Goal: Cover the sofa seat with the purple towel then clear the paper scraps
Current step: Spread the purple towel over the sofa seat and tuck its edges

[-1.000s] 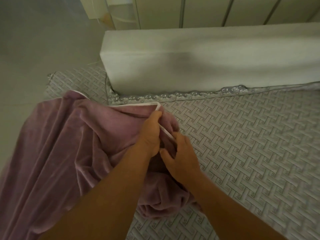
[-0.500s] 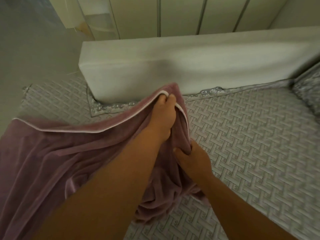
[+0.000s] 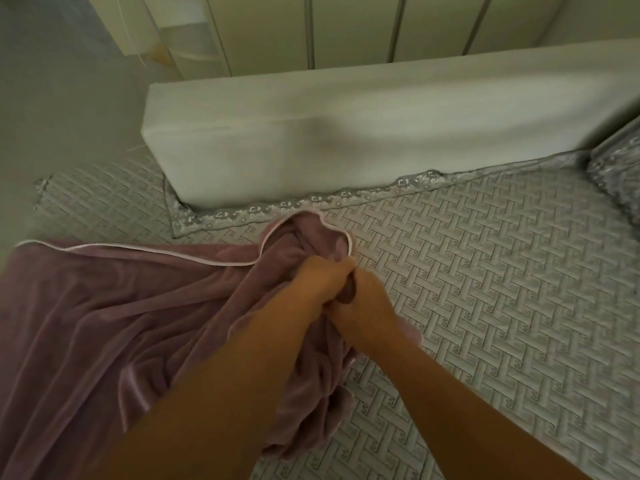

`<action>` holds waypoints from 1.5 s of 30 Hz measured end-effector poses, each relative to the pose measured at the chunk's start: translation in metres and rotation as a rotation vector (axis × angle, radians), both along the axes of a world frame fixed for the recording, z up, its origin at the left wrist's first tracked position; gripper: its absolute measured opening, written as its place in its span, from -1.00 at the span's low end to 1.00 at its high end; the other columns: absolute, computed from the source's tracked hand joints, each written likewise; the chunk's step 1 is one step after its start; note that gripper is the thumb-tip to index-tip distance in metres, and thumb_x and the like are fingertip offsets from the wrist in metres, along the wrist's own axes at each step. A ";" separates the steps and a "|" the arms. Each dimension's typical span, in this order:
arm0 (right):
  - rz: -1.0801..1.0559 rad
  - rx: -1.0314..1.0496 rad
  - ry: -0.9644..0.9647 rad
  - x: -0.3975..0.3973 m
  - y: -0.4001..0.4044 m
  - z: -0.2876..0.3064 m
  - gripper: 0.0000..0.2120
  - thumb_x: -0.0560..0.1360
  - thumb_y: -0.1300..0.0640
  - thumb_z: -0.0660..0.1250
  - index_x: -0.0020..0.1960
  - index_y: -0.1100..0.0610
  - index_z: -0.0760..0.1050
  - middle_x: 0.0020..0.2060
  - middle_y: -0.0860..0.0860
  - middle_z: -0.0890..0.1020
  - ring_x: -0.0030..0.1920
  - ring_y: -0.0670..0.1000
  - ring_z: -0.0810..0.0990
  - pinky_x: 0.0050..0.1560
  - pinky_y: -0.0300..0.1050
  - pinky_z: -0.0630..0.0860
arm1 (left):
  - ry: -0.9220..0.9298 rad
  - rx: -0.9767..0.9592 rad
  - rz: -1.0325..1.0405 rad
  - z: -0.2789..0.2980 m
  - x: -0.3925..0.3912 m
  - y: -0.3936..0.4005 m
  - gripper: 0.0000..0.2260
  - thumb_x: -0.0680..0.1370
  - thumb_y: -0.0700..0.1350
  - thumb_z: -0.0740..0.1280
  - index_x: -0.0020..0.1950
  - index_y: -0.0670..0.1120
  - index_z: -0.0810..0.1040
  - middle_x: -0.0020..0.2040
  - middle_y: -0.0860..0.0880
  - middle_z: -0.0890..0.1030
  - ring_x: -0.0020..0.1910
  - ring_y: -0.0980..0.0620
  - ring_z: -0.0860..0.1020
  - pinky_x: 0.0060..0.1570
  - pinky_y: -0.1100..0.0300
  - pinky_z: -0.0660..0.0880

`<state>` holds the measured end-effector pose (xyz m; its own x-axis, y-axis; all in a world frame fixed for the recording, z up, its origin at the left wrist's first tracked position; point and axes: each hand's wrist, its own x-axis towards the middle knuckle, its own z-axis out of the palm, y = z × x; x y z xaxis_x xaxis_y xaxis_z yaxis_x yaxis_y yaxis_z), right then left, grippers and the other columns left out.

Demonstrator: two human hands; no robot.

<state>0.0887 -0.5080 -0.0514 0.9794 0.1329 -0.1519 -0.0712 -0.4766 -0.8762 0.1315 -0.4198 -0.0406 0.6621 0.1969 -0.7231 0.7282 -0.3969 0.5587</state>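
The purple towel (image 3: 104, 306) with a thin white hem lies crumpled over the left part of the grey patterned sofa seat (image 3: 485, 289). One bunched fold rises toward the white backrest cushion (image 3: 346, 133). My left hand (image 3: 318, 278) and my right hand (image 3: 363, 306) meet at the middle, both closed on the gathered towel edge. Part of the towel hangs off the seat's near left side. No paper scraps show in this view.
A grey cushion corner (image 3: 620, 174) pokes in at the far right. Behind the backrest stands a pale panelled wall (image 3: 346, 26). Bare floor (image 3: 52, 98) lies to the left of the sofa.
My left hand has come down from the raised towel edge to join my right hand. The lifted fold has dropped onto the seat near the backrest.
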 end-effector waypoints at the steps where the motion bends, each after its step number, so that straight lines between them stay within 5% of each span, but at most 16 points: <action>1: 0.017 0.042 0.040 -0.002 0.000 -0.001 -0.89 0.39 0.09 0.36 -0.16 -0.10 0.48 -0.30 -0.11 0.59 -0.32 -0.20 0.58 -0.42 -0.36 0.45 | -0.021 0.001 0.030 -0.003 0.001 0.006 -0.54 0.52 0.13 0.26 0.21 -0.23 0.51 0.09 -0.20 0.62 0.03 -0.17 0.59 0.06 0.03 0.54; 4: -0.025 0.088 0.239 -0.004 -0.007 -0.006 -0.81 0.47 0.07 0.22 0.06 -0.03 0.51 -0.14 -0.09 0.63 -0.15 -0.10 0.62 -0.18 -0.15 0.61 | -0.143 -0.133 0.265 -0.006 0.011 0.024 -0.66 0.59 0.02 0.20 0.24 -0.17 0.48 0.06 -0.17 0.61 0.03 -0.12 0.58 0.10 -0.02 0.53; 6: 0.054 -0.098 0.341 0.001 -0.012 -0.007 -0.82 0.50 0.08 0.19 0.03 0.04 0.52 -0.12 -0.02 0.63 -0.11 -0.01 0.61 -0.08 -0.03 0.60 | -0.216 -0.343 0.467 -0.002 0.019 0.031 -0.70 0.61 0.00 0.19 0.26 -0.12 0.46 0.05 -0.13 0.60 0.04 -0.08 0.57 0.12 0.00 0.51; 8: 0.148 -0.173 0.401 0.005 -0.012 -0.006 -0.83 0.49 0.02 0.25 -0.03 0.09 0.52 -0.12 0.02 0.63 -0.10 0.03 0.61 -0.06 -0.04 0.58 | -0.247 -0.515 0.626 0.004 0.023 0.035 -0.70 0.61 -0.01 0.19 0.26 -0.13 0.48 0.03 -0.12 0.61 0.00 -0.07 0.59 0.00 0.06 0.55; 13: -0.023 0.117 0.447 0.012 -0.011 0.003 -0.89 0.37 0.13 0.39 -0.19 0.12 0.46 -0.26 0.00 0.59 -0.24 -0.02 0.55 -0.22 -0.12 0.53 | -0.288 -0.611 0.674 0.011 0.028 0.046 -0.67 0.58 0.02 0.22 0.23 -0.16 0.50 0.06 -0.17 0.63 -0.02 -0.10 0.63 -0.15 0.07 0.61; 18: -0.304 0.249 0.192 0.024 -0.001 0.019 -0.76 0.31 0.34 0.32 -0.31 0.06 0.33 -0.36 0.01 0.46 -0.35 -0.02 0.43 -0.35 -0.07 0.47 | -0.289 0.395 0.051 0.014 0.025 0.048 -0.55 0.47 -0.03 0.34 0.29 -0.20 0.41 0.23 -0.23 0.49 0.17 -0.19 0.50 0.17 -0.01 0.48; 19: -0.316 0.259 0.156 0.026 0.001 0.023 -0.77 0.32 0.34 0.32 -0.28 0.05 0.35 -0.32 0.01 0.48 -0.33 -0.02 0.45 -0.32 -0.05 0.51 | -0.391 0.407 -0.056 0.018 0.025 0.046 -0.54 0.45 -0.09 0.36 0.32 -0.14 0.39 0.25 -0.21 0.46 0.18 -0.17 0.49 0.18 -0.02 0.48; 21: -0.317 0.322 0.112 0.031 0.006 0.033 -0.78 0.35 0.34 0.31 -0.19 0.03 0.40 -0.23 -0.01 0.54 -0.26 -0.03 0.52 -0.26 -0.08 0.55 | -0.570 0.095 -0.311 0.027 0.024 0.042 -0.52 0.44 -0.23 0.35 0.34 -0.02 0.38 0.27 -0.14 0.48 0.13 -0.08 0.55 0.09 -0.03 0.55; 24: -0.322 0.482 0.143 0.037 0.009 0.044 -0.75 0.43 0.27 0.26 0.05 0.02 0.46 -0.10 0.02 0.62 -0.12 -0.03 0.62 -0.25 -0.20 0.56 | -0.493 -0.078 -0.599 0.032 0.025 0.033 -0.42 0.38 -0.21 0.41 0.37 0.00 0.35 0.19 -0.14 0.53 0.12 -0.08 0.56 0.10 -0.03 0.54; 27: -0.293 0.577 0.235 0.034 0.005 0.046 -0.65 0.49 0.24 0.16 0.20 -0.08 0.38 0.00 0.00 0.58 -0.02 -0.03 0.59 -0.15 -0.16 0.55 | -0.539 0.163 -0.481 0.032 0.027 0.033 -0.72 0.46 -0.06 0.38 0.15 0.03 0.47 0.05 -0.03 0.56 -0.10 0.08 0.55 -0.17 0.24 0.49; 29: -0.244 0.567 0.277 0.028 0.002 0.043 -0.64 0.49 0.25 0.14 0.20 -0.10 0.37 0.01 0.00 0.59 0.00 0.00 0.60 -0.06 -0.09 0.57 | -0.618 0.142 -0.256 0.032 0.028 0.040 -0.92 0.53 -0.08 0.29 0.02 0.01 0.51 -0.03 -0.04 0.61 -0.18 0.07 0.55 -0.19 0.21 0.47; 34: -0.040 0.342 0.328 0.008 0.004 0.025 -0.59 0.42 0.27 0.28 0.24 0.06 0.43 0.07 0.03 0.61 0.06 0.02 0.61 0.04 -0.06 0.58 | -0.541 -0.438 0.245 0.055 0.030 0.041 -0.75 0.56 -0.02 0.23 0.11 -0.14 0.55 0.06 -0.26 0.62 0.07 -0.28 0.59 0.11 -0.25 0.51; 38: 0.027 0.220 0.364 -0.009 0.007 0.008 -0.59 0.35 0.00 0.43 0.17 -0.05 0.46 0.02 -0.07 0.62 0.01 -0.03 0.61 0.05 -0.06 0.57 | -0.484 -0.566 0.313 0.064 0.030 0.032 -0.79 0.60 0.02 0.22 0.01 -0.07 0.58 -0.12 -0.12 0.69 -0.14 -0.13 0.66 -0.09 -0.07 0.62; 41: -0.056 0.092 0.350 -0.013 0.010 -0.003 -0.60 0.36 -0.01 0.44 0.16 0.02 0.48 -0.07 -0.05 0.63 -0.09 -0.05 0.61 -0.09 -0.17 0.57 | -0.462 -0.625 0.312 0.069 0.026 0.022 -0.79 0.60 -0.02 0.24 0.12 -0.08 0.57 0.03 -0.16 0.66 0.03 -0.16 0.62 0.05 -0.07 0.58; 43: -0.200 0.011 0.296 -0.013 0.010 -0.007 -0.85 0.45 0.01 0.34 -0.03 0.04 0.52 -0.26 -0.06 0.61 -0.26 -0.06 0.60 -0.30 -0.20 0.53 | -0.472 -0.649 0.329 0.072 0.023 0.014 -0.77 0.59 -0.05 0.26 0.18 -0.11 0.55 0.09 -0.18 0.64 0.09 -0.17 0.60 0.12 -0.06 0.55; 45: -0.320 -0.034 0.220 -0.012 0.006 -0.007 -0.87 0.53 0.00 0.24 -0.19 -0.01 0.46 -0.36 -0.08 0.55 -0.35 -0.09 0.53 -0.38 -0.21 0.42 | -0.500 -0.657 0.344 0.073 0.024 0.008 -0.80 0.59 -0.10 0.26 0.17 -0.13 0.55 0.10 -0.20 0.63 0.10 -0.16 0.60 0.16 -0.06 0.53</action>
<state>0.0771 -0.5024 -0.0588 0.9142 -0.1828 -0.3616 -0.4051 -0.4288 -0.8075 0.1559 -0.4121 0.0320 0.9109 0.0907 -0.4024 0.3581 0.3105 0.8805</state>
